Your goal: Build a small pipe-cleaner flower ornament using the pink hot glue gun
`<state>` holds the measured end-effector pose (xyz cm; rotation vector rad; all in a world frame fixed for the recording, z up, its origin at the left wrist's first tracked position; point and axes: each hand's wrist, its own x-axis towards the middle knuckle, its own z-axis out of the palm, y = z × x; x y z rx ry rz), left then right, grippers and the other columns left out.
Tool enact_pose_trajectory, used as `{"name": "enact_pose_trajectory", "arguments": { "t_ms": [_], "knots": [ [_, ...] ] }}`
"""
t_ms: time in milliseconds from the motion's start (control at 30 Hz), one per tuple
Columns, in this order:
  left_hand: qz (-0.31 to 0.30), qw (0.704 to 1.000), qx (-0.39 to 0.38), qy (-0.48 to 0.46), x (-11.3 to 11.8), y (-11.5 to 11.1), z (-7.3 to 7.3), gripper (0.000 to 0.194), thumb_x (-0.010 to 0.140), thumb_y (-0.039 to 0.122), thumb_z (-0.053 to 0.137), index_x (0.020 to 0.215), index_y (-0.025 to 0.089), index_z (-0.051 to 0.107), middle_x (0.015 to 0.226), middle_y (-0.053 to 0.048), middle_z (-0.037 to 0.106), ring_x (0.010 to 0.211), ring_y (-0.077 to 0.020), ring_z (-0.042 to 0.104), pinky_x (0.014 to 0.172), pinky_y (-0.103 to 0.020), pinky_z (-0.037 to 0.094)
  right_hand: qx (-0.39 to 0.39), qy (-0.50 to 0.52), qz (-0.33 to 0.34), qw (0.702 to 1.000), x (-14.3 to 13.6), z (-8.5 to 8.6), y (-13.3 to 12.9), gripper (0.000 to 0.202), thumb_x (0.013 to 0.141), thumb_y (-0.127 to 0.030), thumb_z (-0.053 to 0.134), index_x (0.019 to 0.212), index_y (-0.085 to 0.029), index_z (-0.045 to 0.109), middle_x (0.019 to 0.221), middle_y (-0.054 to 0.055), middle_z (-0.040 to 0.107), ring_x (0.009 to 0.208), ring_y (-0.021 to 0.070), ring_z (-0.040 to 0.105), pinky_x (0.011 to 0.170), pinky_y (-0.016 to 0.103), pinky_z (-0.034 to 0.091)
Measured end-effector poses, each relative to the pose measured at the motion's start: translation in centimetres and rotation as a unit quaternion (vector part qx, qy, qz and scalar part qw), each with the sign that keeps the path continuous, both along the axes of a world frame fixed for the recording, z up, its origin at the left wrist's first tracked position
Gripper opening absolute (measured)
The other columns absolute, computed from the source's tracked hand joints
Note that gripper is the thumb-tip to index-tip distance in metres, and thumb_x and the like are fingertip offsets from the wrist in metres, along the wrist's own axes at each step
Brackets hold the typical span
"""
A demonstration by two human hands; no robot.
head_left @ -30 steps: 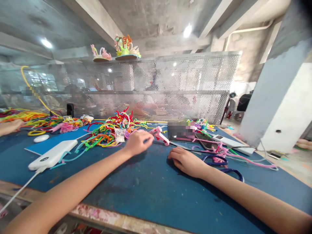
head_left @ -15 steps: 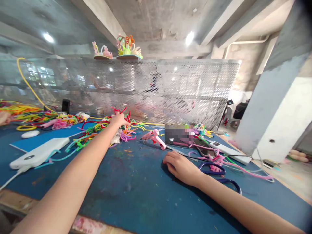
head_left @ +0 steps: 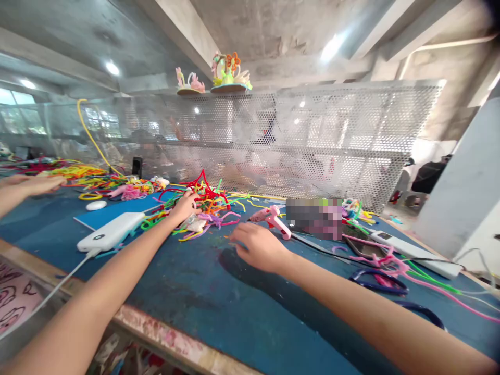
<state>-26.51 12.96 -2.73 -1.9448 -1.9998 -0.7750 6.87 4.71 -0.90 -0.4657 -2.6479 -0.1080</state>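
My left hand (head_left: pixel 183 209) reaches into a tangled pile of coloured pipe cleaners (head_left: pixel 213 199), its fingers bent around some of them; the fingertips are partly hidden. Red pieces stick up just behind it, and purple ones lie to its right beside a small clear bag (head_left: pixel 195 223). Over the blue tabletop (head_left: pixel 187 291), my right hand (head_left: pixel 258 246) hovers palm down, casting a shadow. Its fingers are loosely bent and apart, with nothing seen in them. Just beyond the right hand stands a pink glue gun (head_left: pixel 273 221).
A white power bank (head_left: pixel 111 232) with a cable lies at left on a blue sheet (head_left: pixel 88 216). Another person's hand (head_left: pixel 42 184) is at far left near more pipe cleaners (head_left: pixel 84 174). Dark blue loops (head_left: pixel 378 281) and a white device (head_left: pixel 414 252) lie at right. A perforated metal screen (head_left: pixel 312 140) stands behind.
The view has turned left, so most things sit further right. My right hand has moved left, nearer the pile, and lifted off the table. My left hand remains at the pile, whose red pieces have shifted.
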Motion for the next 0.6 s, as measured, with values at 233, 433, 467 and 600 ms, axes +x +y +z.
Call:
{"name": "enact_pose_trajectory", "arguments": {
  "t_ms": [233, 433, 467, 600],
  "knots": [
    [-0.046, 0.998, 0.031, -0.011, -0.6, -1.2, -0.6, 0.045, 0.061, 0.029, 0.069, 0.104, 0.017, 0.061, 0.118, -0.010, 0.050, 0.101, -0.0260, 0.058, 0.093, -0.038, 0.045, -0.090, 0.133, -0.141, 0.977, -10.6, 4.1, 6.7, 0.028, 0.078, -0.016, 0.052, 0.106, -0.013, 0.058, 0.109, 0.012, 0.060, 0.100, 0.0198, 0.055, 0.087, 0.031, 0.043],
    [-0.070, 0.997, 0.036, -0.007, -0.7, -1.3, -0.5, 0.046, 0.062, 0.026, 0.069, 0.105, 0.015, 0.060, 0.125, -0.013, 0.047, 0.112, -0.0294, 0.053, 0.099, -0.040, 0.041, -0.101, 0.131, -0.177, 0.970, -14.0, 2.6, 9.7, 0.033, 0.081, -0.019, 0.055, 0.114, -0.011, 0.058, 0.115, 0.017, 0.057, 0.105, 0.0221, 0.055, 0.087, 0.032, 0.043],
    [-0.073, 0.997, 0.036, -0.004, -0.7, -1.3, -0.5, 0.045, 0.063, 0.027, 0.070, 0.105, 0.015, 0.060, 0.126, -0.013, 0.046, 0.112, -0.0295, 0.053, 0.099, -0.040, 0.041, -0.102, 0.133, -0.180, 0.969, -14.4, 2.3, 9.9, 0.034, 0.082, -0.021, 0.057, 0.114, -0.012, 0.058, 0.114, 0.016, 0.058, 0.103, 0.0220, 0.056, 0.087, 0.032, 0.044],
    [-0.077, 0.996, 0.034, 0.003, -0.8, -1.2, -0.6, 0.043, 0.064, 0.029, 0.070, 0.103, 0.015, 0.060, 0.128, -0.013, 0.045, 0.113, -0.0292, 0.052, 0.099, -0.038, 0.041, -0.102, 0.148, -0.180, 0.967, -15.7, 1.6, 10.7, 0.026, 0.084, -0.025, 0.056, 0.108, -0.018, 0.064, 0.106, 0.011, 0.062, 0.095, 0.0200, 0.059, 0.083, 0.030, 0.044]
  ]
}}
